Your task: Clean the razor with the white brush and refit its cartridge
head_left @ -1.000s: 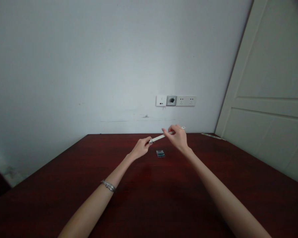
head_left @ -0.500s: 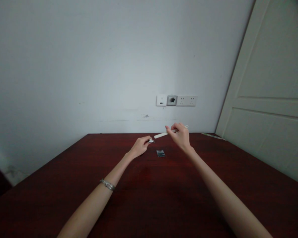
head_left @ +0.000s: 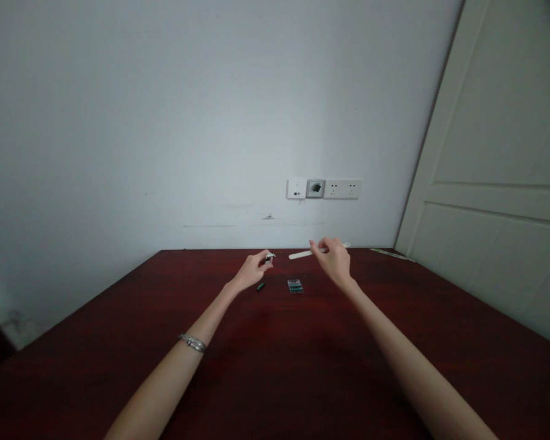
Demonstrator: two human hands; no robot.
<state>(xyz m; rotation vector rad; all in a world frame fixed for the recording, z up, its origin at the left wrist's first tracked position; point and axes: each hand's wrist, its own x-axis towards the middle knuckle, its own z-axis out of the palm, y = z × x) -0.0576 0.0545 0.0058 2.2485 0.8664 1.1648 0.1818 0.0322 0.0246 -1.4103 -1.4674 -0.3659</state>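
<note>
My left hand (head_left: 252, 269) is closed, its fingertips pinching a small silver-and-dark piece (head_left: 269, 258) too small to name. A slim white stick (head_left: 301, 254) runs through the fingers of my right hand (head_left: 334, 260), pinched between thumb and fingers. Its tip points left toward the silver piece, with a gap between them. Just below my left hand, a small dark green piece (head_left: 261, 286) lies on the table. Between the hands and a little nearer, a small clear case (head_left: 296, 286) with something greenish inside rests on the tabletop.
The dark red table (head_left: 275, 360) meets a pale wall (head_left: 211, 122). Sockets (head_left: 341, 189) are set in the wall above its back edge. A pale door (head_left: 495, 153) stands at the right. A thin flat strip (head_left: 391, 254) lies at the back right of the table.
My left hand has moved slightly left with the silver piece, and the dark green piece now shows below it. The white stick remains in my right hand, its tip farther from the silver piece.
</note>
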